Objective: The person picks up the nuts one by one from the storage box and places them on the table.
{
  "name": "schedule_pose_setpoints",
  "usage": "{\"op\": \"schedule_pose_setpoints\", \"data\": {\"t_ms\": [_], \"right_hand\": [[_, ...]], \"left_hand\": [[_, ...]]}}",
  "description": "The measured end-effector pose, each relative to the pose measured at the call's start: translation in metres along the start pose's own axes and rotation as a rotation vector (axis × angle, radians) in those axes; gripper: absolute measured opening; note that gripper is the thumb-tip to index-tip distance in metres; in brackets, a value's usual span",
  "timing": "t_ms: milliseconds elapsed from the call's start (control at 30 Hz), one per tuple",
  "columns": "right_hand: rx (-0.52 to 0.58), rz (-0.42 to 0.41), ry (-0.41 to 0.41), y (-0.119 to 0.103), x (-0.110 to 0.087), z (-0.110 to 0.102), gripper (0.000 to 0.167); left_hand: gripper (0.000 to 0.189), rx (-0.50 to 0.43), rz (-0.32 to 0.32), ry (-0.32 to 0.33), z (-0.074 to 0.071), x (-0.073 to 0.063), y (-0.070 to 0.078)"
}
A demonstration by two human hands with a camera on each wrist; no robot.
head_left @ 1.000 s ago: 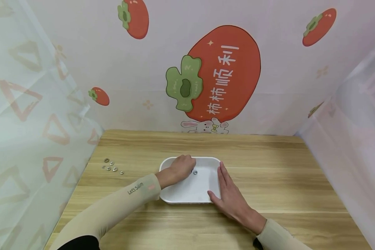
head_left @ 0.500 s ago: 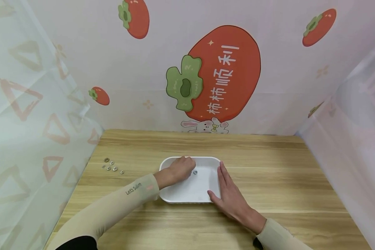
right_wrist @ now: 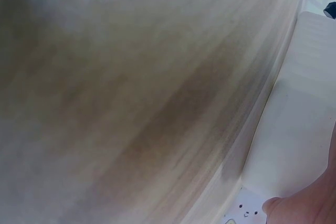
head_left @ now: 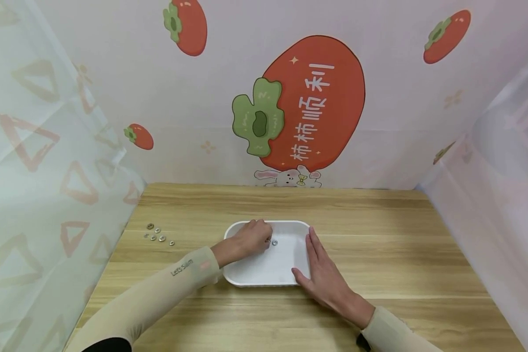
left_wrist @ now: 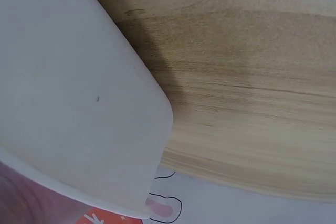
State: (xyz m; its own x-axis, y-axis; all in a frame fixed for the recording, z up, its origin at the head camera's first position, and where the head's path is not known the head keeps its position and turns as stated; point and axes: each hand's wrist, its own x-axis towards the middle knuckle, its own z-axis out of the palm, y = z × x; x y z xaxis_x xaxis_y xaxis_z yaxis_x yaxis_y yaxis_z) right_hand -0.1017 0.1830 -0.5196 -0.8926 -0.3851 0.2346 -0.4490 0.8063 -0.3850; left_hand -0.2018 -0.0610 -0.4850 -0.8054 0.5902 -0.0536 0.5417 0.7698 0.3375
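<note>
A white rectangular tray [head_left: 246, 279] with rounded corners stands on the table. The left hand [head_left: 250, 239] reaches over its left side with curled fingers; a small grey metal piece [head_left: 269, 241] shows at the fingertips, partly hidden by them. Just right of these lies a small ring-shaped metal nut [head_left: 275, 242] on the tray floor. In the left wrist view the tray's outer wall [left_wrist: 94, 77] hides most of that hand. The right hand [head_left: 327, 281] rests along the tray's right side, fingers straight and thumb at the near rim.
Several small metal nuts [head_left: 162, 238] lie loose at the left of the wooden table [head_left: 400, 254]. A printed cloth backdrop [head_left: 202, 98] rises behind the far table edge, with white cloth [head_left: 501, 171] at both sides.
The left hand has shifted slightly left, and more of the small metal piece shows at its fingertips. The right hand and the tray stay in place.
</note>
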Motion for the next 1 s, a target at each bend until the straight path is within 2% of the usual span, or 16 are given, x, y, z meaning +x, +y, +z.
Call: {"op": "schedule_pose_setpoints", "data": {"t_ms": [133,333,500,700,800,1000], "right_hand": [[0.005,0.005,-0.002,0.0,0.0,-0.001,0.099],[0.003,0.002,0.004,-0.001,-0.001,-0.001,0.099],[-0.001,-0.003,0.01,-0.001,-0.002,-0.001,0.098],[0.002,0.002,0.007,-0.001,-0.002,0.0,0.098],[0.001,0.007,0.0,-0.001,-0.002,0.0,0.098],[0.004,0.011,-0.001,-0.001,0.0,0.0,0.099]], "left_hand": [[0.027,-0.05,-0.015,0.037,-0.002,-0.003,0.001],[0.002,-0.108,-0.007,0.102,-0.002,-0.008,-0.002],[0.003,-0.135,0.021,0.164,-0.004,-0.012,-0.004],[0.006,-0.176,0.006,0.208,-0.008,-0.018,-0.006],[0.005,-0.238,-0.017,0.225,-0.01,-0.022,-0.007],[0.004,-0.397,-0.025,0.302,-0.016,-0.032,-0.012]]}}
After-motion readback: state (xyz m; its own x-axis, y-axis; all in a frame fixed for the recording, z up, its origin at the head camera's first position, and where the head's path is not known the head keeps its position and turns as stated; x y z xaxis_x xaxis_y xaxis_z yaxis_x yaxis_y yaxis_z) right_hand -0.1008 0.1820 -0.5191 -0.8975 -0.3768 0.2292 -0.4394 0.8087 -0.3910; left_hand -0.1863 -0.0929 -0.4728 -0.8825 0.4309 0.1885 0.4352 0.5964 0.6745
